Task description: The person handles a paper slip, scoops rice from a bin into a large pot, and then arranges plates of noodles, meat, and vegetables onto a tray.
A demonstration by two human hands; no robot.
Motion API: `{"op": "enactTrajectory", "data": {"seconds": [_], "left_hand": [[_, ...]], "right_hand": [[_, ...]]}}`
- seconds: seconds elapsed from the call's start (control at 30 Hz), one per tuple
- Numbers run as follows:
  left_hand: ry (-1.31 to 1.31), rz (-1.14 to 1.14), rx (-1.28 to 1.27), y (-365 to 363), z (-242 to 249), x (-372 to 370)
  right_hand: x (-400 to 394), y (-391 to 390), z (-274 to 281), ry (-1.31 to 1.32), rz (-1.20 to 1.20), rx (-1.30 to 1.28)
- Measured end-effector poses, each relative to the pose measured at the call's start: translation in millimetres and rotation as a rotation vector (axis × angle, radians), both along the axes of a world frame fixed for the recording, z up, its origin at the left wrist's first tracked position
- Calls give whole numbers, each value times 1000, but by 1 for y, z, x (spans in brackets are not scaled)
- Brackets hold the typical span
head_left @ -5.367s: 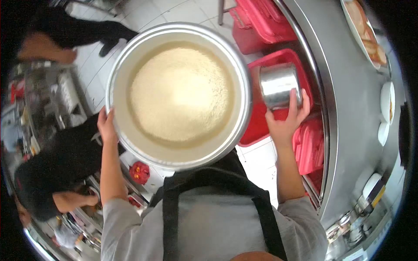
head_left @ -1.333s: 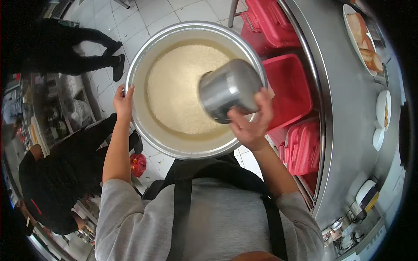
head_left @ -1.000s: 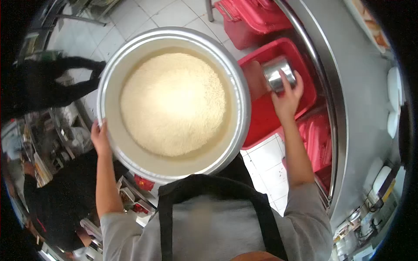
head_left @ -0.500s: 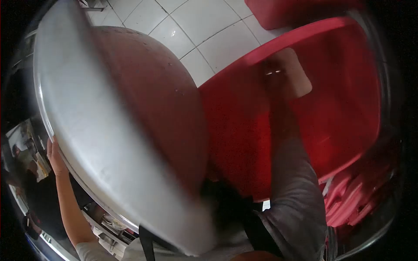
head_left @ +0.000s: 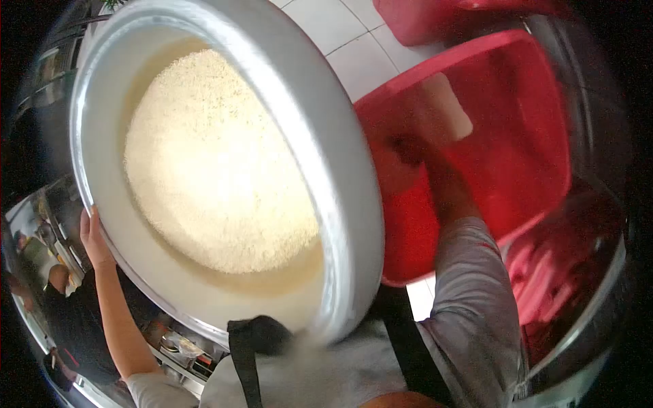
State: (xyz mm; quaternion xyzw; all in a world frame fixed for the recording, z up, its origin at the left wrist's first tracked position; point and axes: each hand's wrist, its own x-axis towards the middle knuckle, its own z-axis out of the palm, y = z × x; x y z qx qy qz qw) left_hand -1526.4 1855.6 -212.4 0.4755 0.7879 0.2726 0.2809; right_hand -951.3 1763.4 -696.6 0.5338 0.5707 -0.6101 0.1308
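Note:
A large silver metal basin [head_left: 354, 183] tilts toward me, and its inside faces the camera. Pale grains that look like rice [head_left: 218, 177] fill its middle, with cloudy liquid around them. My left hand [head_left: 94, 238] grips the basin's left rim, fingers curled over the edge. On the other side, my right hand [head_left: 408, 151] reaches down over a red plastic tub [head_left: 503, 177], close to the basin's outer wall. That hand is dark and smeared by motion, so I cannot tell what its fingers do. A pale flat patch [head_left: 449, 105] shows in the tub just beyond it.
White floor tiles [head_left: 347, 34] lie beyond the basin. Another red container [head_left: 435, 17] stands at the top right. Red cloth-like material [head_left: 551, 279] lies at the lower right. At the left edge is a person in dark clothing [head_left: 78, 313], near a cluttered shelf [head_left: 180, 350].
The basin has tipped back toward me, so its grain-filled inside now shows instead of its outer wall. My right hand has drawn back from the pale patch toward the basin.

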Motion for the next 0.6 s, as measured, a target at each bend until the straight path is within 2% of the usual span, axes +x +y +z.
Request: {"op": "enactTrajectory", "data": {"seconds": [0.1, 0.13, 0.2, 0.3, 0.33, 0.4, 0.5, 0.6], "left_hand": [[-51, 42, 47, -23, 3, 19], [-70, 32, 42, 11, -6, 2], [-46, 75, 51, 9, 0, 12], [-170, 64, 57, 3, -1, 3], [-185, 69, 71, 4, 3, 3], [-220, 61, 62, -7, -20, -11], [-215, 138, 58, -5, -10, 5], [-222, 183, 63, -11, -8, 10]], "right_hand": [[35, 9, 63, 9, -24, -145], [40, 32, 90, 16, -88, -199], [63, 45, 145, 81, -283, -258], [84, 50, 275, 381, -790, -309], [91, 50, 319, 465, -873, -293], [79, 5, 358, 576, -1112, -210], [59, -13, 431, 662, -1393, 35], [10, -17, 520, 681, -1504, 327]]}}
